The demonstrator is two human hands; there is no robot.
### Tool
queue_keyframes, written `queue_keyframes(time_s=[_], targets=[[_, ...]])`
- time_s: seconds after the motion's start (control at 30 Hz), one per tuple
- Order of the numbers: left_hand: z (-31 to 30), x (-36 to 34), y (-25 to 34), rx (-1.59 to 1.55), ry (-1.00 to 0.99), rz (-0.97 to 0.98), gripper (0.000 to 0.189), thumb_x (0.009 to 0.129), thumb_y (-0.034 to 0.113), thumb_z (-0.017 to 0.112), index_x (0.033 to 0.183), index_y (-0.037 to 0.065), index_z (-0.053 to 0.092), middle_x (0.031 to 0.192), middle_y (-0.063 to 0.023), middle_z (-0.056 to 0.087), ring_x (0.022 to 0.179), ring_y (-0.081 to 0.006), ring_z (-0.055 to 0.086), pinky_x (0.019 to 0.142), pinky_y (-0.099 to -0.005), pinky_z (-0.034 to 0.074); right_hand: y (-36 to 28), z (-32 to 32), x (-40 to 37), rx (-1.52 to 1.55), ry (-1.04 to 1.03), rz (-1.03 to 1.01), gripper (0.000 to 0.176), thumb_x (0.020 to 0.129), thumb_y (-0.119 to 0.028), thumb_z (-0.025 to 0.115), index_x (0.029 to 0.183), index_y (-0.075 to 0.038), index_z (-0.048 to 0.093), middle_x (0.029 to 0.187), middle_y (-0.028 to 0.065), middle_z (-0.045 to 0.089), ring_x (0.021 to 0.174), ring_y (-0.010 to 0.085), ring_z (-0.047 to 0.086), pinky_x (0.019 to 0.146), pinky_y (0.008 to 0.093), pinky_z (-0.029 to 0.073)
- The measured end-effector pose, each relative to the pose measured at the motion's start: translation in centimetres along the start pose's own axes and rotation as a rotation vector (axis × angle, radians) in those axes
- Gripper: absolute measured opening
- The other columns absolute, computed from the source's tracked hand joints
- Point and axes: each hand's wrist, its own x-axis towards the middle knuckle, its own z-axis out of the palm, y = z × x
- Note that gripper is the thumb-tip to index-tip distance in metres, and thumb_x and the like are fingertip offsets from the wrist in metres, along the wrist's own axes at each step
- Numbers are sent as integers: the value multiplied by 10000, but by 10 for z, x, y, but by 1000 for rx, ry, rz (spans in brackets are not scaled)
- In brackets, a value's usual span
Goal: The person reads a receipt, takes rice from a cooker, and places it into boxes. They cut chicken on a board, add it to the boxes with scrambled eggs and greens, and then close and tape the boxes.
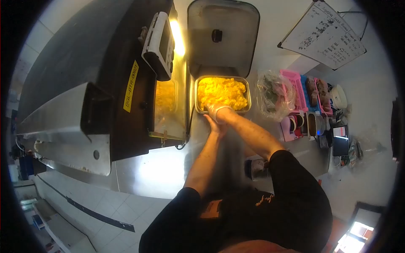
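A rectangular metal tray (249,96) holds a heap of bright yellow, lumpy food that looks like scrambled egg (222,90). My right hand (215,110), in a thin clear glove, reaches over the tray's near edge. Its fingers are at the front of the yellow food, mostly hidden from above. Just below it, close to the tray's near edge, is my left hand (215,126); the digit that shows is stretched out, and the right hand and wrist cover part of the rest.
A dark lid (223,42) stands upright behind the tray. Left is a large black machine (122,63) with a lit glass-sided case (168,99). To the right are a plastic bag (272,95), a pink basket (294,86), more containers and a phone-like device (340,139). A whiteboard (322,36) hangs behind.
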Motion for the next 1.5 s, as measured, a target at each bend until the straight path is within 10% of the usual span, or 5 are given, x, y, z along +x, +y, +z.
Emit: queue_keyframes(time_s=[0.37,0.5,0.97,1.23,1.5], targets=[[-10,11,59,497,658,171,564,986,569,397,1372,161,341,1296,-131,513,962,-304,642,808,-438,520,21,-11,22,312,185,315,550,1019,-377,253,1456,-52,329,1255,270,586,1132,410,594,949,468,470],[-28,18,59,467,587,193,480,997,449,483,1336,135,353,1175,-146,576,800,-276,664,724,-402,550,8,6,30,311,92,350,505,1009,-250,392,1444,-6,313,1227,282,598,1134,406,601,928,466,496],[-25,0,54,327,446,225,444,1002,390,516,1276,61,398,1211,-230,561,1063,-393,630,857,-479,551,39,39,85,175,-269,-65,292,839,-241,668,1032,-22,667,932,185,695,854,286,670,687,374,526],[-12,-28,53,256,469,18,834,930,695,383,1518,132,200,1516,-227,313,1375,-377,356,1130,-522,238,80,21,45,1295,-327,179,136,925,-279,630,867,-162,594,636,-25,507,513,68,427,455,218,314],[-63,-177,8,607,293,-323,676,964,613,420,1386,85,391,1318,-123,534,1166,-240,549,1008,-410,415,105,2,-119,1778,-55,246,189,964,-336,589,850,-186,570,599,-72,427,462,24,345,384,203,237]])
